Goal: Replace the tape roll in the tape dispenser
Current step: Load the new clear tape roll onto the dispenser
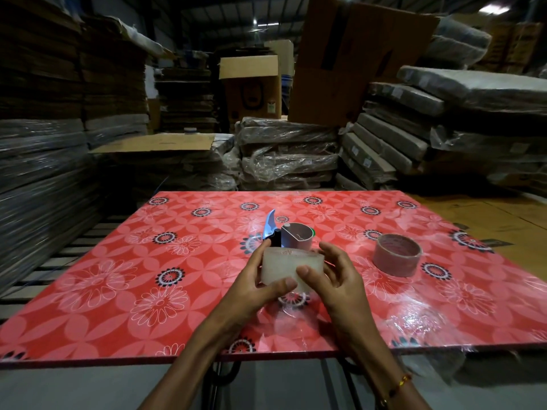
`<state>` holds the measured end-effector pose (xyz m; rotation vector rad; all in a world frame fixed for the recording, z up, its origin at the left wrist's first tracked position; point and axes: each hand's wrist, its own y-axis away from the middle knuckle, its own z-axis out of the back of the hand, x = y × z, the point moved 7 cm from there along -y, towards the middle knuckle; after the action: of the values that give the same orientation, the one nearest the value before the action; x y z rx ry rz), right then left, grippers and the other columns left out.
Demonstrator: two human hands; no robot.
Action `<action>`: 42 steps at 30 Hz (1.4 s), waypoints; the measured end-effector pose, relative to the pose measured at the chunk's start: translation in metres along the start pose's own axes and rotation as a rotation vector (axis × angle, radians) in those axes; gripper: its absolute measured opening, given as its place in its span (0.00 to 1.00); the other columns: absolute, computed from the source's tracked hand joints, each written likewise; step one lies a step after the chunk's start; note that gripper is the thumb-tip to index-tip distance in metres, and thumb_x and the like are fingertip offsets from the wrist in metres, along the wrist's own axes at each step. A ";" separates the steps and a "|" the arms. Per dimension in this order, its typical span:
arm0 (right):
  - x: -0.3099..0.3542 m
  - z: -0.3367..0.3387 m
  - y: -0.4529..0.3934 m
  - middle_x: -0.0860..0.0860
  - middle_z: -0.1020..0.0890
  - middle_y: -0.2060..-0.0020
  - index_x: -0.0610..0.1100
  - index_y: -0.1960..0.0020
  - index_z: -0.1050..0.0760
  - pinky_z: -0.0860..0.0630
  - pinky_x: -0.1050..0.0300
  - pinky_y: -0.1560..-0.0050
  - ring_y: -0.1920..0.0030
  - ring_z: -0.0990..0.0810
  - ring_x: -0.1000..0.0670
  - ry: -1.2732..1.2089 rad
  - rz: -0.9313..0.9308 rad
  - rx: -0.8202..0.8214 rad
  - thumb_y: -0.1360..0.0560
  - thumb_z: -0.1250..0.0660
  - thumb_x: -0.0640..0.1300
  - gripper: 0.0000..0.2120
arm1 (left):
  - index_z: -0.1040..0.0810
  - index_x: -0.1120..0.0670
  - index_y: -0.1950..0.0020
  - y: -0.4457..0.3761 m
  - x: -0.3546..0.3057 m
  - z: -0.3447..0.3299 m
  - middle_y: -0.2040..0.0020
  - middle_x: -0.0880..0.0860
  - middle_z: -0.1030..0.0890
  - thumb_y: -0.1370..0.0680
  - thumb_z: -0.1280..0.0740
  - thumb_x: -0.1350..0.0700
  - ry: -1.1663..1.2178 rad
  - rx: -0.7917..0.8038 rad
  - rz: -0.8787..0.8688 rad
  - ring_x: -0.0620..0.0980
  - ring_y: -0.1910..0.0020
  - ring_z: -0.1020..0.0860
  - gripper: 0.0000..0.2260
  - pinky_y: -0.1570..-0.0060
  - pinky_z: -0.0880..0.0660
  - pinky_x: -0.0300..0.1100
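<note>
Both hands are gripping the clear roll (288, 269) above the table (118, 291): left hand (257, 287) curling round it, right hand (334, 279) pinching with thumb, dispenser (291, 236) just behind.

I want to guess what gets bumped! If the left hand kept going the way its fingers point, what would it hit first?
Probably the tape dispenser, right behind the tape roll that the left hand holds; depth is hard to judge.

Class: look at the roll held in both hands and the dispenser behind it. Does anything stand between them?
Nothing visible does. The roll, held by the left hand and right hand, sits directly in front of the dispenser. The other roll lies off to the right.
</note>
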<state>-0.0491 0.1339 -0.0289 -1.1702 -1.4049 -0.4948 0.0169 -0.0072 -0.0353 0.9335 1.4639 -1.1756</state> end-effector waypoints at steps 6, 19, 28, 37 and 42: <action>-0.004 -0.003 -0.002 0.50 0.14 0.44 0.45 0.36 0.24 0.18 0.57 0.46 0.42 0.15 0.51 0.005 -0.034 0.052 0.34 0.23 0.42 0.27 | 0.32 0.47 0.28 0.001 -0.001 0.005 0.37 0.53 0.20 0.36 0.20 0.51 -0.012 -0.060 0.000 0.52 0.39 0.19 0.39 0.39 0.22 0.50; -0.011 0.008 -0.004 0.49 0.16 0.45 0.52 0.44 0.18 0.17 0.48 0.47 0.45 0.16 0.50 0.242 0.012 -0.077 0.40 0.22 0.67 0.31 | 0.34 0.43 0.28 0.000 0.003 0.008 0.35 0.51 0.22 0.37 0.19 0.48 -0.041 -0.088 -0.027 0.49 0.37 0.21 0.41 0.41 0.21 0.49; 0.003 0.011 0.001 0.53 0.17 0.54 0.48 0.49 0.22 0.22 0.64 0.56 0.54 0.18 0.56 0.338 0.129 -0.167 0.39 0.19 0.61 0.26 | 0.34 0.44 0.28 0.001 0.001 0.008 0.36 0.50 0.21 0.37 0.20 0.47 -0.060 -0.109 -0.018 0.46 0.39 0.20 0.41 0.42 0.20 0.50; -0.003 0.003 -0.005 0.49 0.17 0.49 0.48 0.46 0.23 0.19 0.58 0.53 0.50 0.17 0.51 0.243 0.071 -0.035 0.33 0.20 0.50 0.20 | 0.24 0.38 0.41 0.004 -0.002 0.005 0.42 0.57 0.18 0.30 0.25 0.48 0.105 -0.078 0.047 0.62 0.43 0.18 0.19 0.39 0.25 0.60; 0.016 -0.001 0.009 0.53 0.22 0.50 0.48 0.47 0.24 0.22 0.59 0.52 0.50 0.20 0.53 0.516 0.363 -0.096 0.27 0.24 0.47 0.13 | 0.28 0.41 0.36 0.002 -0.002 0.005 0.43 0.53 0.18 0.29 0.26 0.51 0.093 -0.062 0.011 0.53 0.46 0.16 0.23 0.50 0.21 0.43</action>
<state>-0.0381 0.1422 -0.0164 -1.2316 -0.7155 -0.5583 0.0204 -0.0111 -0.0336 0.9638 1.5583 -1.0851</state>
